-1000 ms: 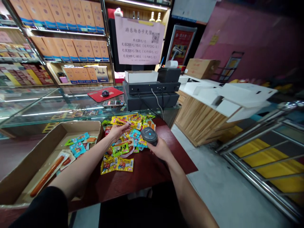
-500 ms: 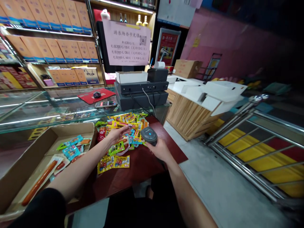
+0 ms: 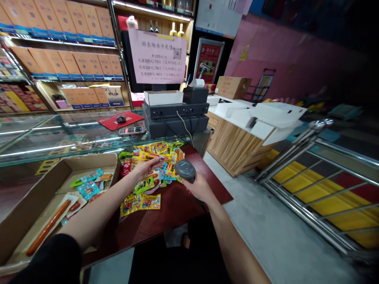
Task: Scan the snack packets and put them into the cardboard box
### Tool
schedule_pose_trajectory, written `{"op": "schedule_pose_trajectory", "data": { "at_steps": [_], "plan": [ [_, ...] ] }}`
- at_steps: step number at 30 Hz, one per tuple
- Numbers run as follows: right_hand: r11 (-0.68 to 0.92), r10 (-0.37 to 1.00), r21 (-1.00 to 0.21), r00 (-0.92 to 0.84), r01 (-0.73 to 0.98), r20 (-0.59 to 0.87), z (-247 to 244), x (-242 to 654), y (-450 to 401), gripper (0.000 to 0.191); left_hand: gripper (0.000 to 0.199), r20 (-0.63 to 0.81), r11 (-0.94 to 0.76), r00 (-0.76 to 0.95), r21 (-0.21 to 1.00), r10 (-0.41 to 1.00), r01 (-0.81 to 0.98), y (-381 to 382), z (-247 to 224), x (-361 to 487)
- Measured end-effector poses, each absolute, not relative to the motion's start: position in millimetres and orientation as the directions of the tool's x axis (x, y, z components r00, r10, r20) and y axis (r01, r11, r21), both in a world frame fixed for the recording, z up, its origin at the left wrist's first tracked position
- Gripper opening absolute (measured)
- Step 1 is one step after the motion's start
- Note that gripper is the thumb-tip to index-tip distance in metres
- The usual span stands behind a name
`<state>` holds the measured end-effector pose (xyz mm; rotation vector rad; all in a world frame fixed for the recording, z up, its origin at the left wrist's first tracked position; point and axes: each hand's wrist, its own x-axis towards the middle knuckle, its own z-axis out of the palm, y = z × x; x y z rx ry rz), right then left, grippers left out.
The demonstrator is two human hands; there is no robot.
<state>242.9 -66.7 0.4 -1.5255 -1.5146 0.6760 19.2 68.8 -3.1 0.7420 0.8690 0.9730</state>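
My right hand (image 3: 199, 186) is closed round the handle of a dark grey barcode scanner (image 3: 185, 170), its head pointing toward the snack pile. My left hand (image 3: 144, 169) is closed on a long yellow snack packet (image 3: 169, 157) at the top of the pile; part of the packet is hidden by the fingers. Beneath and around it lie several small snack packets in yellow, green, blue and red. Closer to me, a joined pair of yellow packets (image 3: 140, 203) rests flat on the dark red tabletop (image 3: 174, 207).
Left of the pile is a cardboard tray (image 3: 97, 158) with wrapped sausages (image 3: 49, 227) and blue packets. Behind stand a glass counter (image 3: 74, 136), a phone (image 3: 132, 130), a mouse (image 3: 121, 118) and a cash drawer (image 3: 177, 126). A metal railing (image 3: 296, 189) is at the right.
The small blue light on top of the scanner is no longer lit. Both hands and the packets stay in nearly the same place.
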Motion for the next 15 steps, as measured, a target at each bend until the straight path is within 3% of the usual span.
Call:
{"op": "schedule_pose_trajectory", "data": {
  "at_steps": [7, 15],
  "plan": [
    [0.093, 0.977, -0.855, 0.117, 0.511, 0.176, 0, 245, -62, 0.032, 0.012, -0.254, 0.341, 0.269, 0.870, 0.929, -0.357, 68, 4, 18],
    [0.182, 0.982, -0.860, -0.039, 0.476, 0.186, 17, 239, -39, 0.035, 0.021, -0.165, 0.189, 0.111, 0.945, 0.980, -0.266, 69, 63, -55]
  ]
}}
